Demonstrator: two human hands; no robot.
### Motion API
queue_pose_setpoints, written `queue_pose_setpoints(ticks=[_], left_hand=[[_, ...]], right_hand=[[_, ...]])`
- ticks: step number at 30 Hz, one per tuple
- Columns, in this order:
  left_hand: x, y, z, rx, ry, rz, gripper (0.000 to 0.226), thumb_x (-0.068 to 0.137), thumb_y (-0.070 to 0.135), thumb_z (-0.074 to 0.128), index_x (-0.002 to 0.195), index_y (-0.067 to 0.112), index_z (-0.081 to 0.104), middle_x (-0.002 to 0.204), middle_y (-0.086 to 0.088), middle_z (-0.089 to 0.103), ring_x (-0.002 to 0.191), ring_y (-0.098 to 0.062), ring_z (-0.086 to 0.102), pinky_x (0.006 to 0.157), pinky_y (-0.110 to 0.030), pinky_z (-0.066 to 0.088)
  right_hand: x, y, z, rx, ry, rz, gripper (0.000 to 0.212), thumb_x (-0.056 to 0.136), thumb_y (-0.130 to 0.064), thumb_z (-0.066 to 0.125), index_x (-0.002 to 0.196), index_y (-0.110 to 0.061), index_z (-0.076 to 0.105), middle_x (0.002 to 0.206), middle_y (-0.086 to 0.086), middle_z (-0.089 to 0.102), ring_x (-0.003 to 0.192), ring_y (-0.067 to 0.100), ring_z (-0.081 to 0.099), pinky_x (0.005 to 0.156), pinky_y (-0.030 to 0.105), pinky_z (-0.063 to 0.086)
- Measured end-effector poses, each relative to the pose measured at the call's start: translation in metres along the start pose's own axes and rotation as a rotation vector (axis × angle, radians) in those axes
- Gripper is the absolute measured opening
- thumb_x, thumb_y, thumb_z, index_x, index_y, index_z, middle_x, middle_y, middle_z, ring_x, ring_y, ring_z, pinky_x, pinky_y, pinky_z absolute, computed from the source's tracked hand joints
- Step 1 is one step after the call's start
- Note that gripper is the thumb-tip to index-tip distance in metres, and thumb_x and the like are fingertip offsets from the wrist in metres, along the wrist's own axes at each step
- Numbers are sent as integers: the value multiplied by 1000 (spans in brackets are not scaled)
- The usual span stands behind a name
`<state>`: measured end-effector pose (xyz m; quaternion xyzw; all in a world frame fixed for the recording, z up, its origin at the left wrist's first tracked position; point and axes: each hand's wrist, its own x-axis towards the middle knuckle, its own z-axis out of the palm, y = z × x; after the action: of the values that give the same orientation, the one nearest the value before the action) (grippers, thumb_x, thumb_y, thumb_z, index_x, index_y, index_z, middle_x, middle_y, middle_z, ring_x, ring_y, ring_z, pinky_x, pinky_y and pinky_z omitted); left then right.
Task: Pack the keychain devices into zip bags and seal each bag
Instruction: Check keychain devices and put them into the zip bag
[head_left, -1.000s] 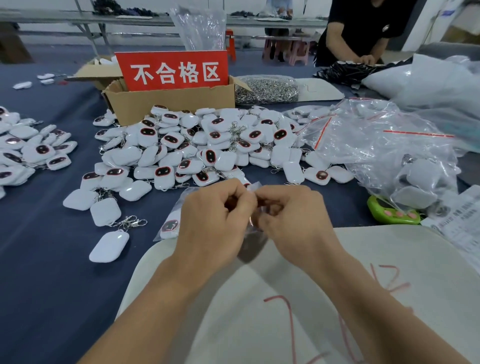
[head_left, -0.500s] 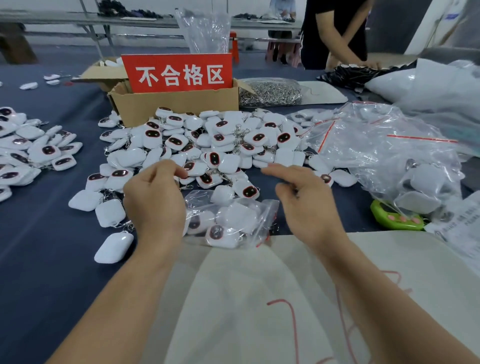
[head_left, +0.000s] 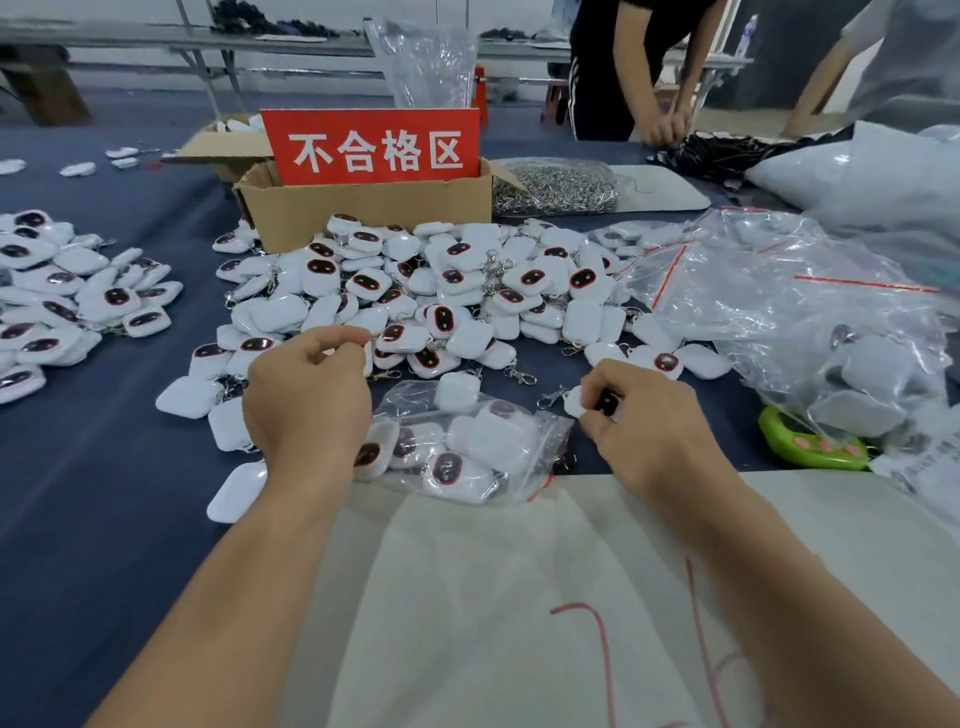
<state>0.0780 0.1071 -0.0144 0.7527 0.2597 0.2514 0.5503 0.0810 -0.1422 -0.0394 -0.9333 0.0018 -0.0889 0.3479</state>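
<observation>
1. The right hand (head_left: 649, 431) has its fingers curled and clamped on one keychain device (head_left: 597, 402). The device's metal clip (head_left: 550, 397) trails toward the left. Judged to be held ready for bagging.
2. The left hand (head_left: 306, 410) has its fingers curled, with thumb and forefinger tips drawn together at the near edge of the loose pile (head_left: 441, 291). Whether they pinch a device cannot be told.
3. The filled bag (head_left: 467, 441) lies flat on the table between the two hands, with neither hand holding it. Its red strip (head_left: 540, 480) sits at the right end. Seal condition cannot be confirmed. Judged set down as finished.
4. The devices are small rounded squares in glossy white plastic. One face carries a dark oval window rimmed in red; the back is plain.
5. The bags are thin, clear, crinkled film. A heap of empty bags (head_left: 753, 275) sits to the right, near the right hand.
6. The tablecloth (head_left: 104, 467) is dark blue and matt. A cardboard box (head_left: 363, 218) with a red sign (head_left: 371, 145) stands behind the pile.
</observation>
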Motion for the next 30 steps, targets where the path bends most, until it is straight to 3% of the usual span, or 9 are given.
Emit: queue_pose_setpoints(ticks=[4, 6, 8, 12, 17, 20, 22, 26, 30], left_hand=[[-2, -1, 0, -16, -30, -8, 37, 72, 25, 55, 79, 56, 74, 59, 30, 63, 37, -6, 44, 54, -31, 46], [-5, -1, 2, 11, -56, 49, 36, 72, 25, 56, 80, 56, 73, 54, 23, 62, 38, -6, 46, 55, -28, 41], [-7, -1, 3, 74, -112, 129, 35, 74, 26, 58, 82, 57, 72, 50, 17, 59, 41, -5, 48, 56, -27, 38], [-13, -6, 9, 349, -443, 315, 41, 80, 13, 69, 82, 53, 72, 51, 14, 57, 48, -2, 53, 57, -27, 45], [-12, -5, 9, 562, -689, 378, 25, 77, 25, 77, 77, 49, 75, 54, 16, 59, 53, 1, 54, 61, -24, 50], [-14, -7, 6, 444, -602, 303, 18, 70, 47, 78, 83, 58, 72, 57, 16, 61, 57, -6, 60, 66, -33, 59], [-15, -6, 6, 435, -422, 329, 6, 79, 52, 71, 83, 56, 71, 58, 14, 63, 61, -11, 63, 65, -34, 55], [-16, -4, 6, 356, -66, 344, 57, 96, 66, 33, 80, 30, 75, 58, 5, 60, 65, -18, 56, 63, -36, 35], [-29, 3, 8, 276, 69, 441, 74, 96, 70, 21, 85, 20, 74, 58, 2, 57, 64, -27, 52, 64, -36, 31]], right_hand=[[-2, -4, -8, -14, -89, -33, 48, 89, -3, 65, 122, -38, 56, 106, -13, 57, 84, 5, 56, 61, 10, 42], [-1, -3, -9, -84, -94, -56, 54, 87, -2, 64, 130, -35, 59, 113, -11, 50, 92, 12, 54, 77, 21, 45], [-2, -1, -9, -94, -43, -41, 50, 85, -4, 69, 125, -34, 64, 117, -10, 50, 102, 16, 54, 86, 27, 46], [-4, 0, -8, -3, 76, 4, 29, 85, -13, 72, 103, -35, 68, 91, -15, 62, 82, 9, 58, 64, 4, 38], [-4, -7, -6, 59, 95, 32, 17, 88, -24, 67, 95, -38, 60, 75, -14, 63, 75, 4, 57, 59, 11, 36], [-5, -11, -9, 75, 151, 46, 16, 87, -29, 69, 89, -38, 55, 71, -13, 64, 73, 3, 58, 56, 13, 36], [-6, -13, -11, 85, 184, 31, 21, 86, -30, 72, 85, -35, 52, 72, -12, 63, 71, 3, 56, 56, 12, 37], [-8, -17, -13, 186, 242, 18, 27, 82, -31, 77, 83, -30, 50, 68, -6, 62, 60, 7, 50, 51, 17, 37], [-10, -21, -15, 323, 251, 40, 18, 87, -26, 74, 93, -34, 59, 79, -13, 65, 62, -3, 54, 54, 8, 40]])
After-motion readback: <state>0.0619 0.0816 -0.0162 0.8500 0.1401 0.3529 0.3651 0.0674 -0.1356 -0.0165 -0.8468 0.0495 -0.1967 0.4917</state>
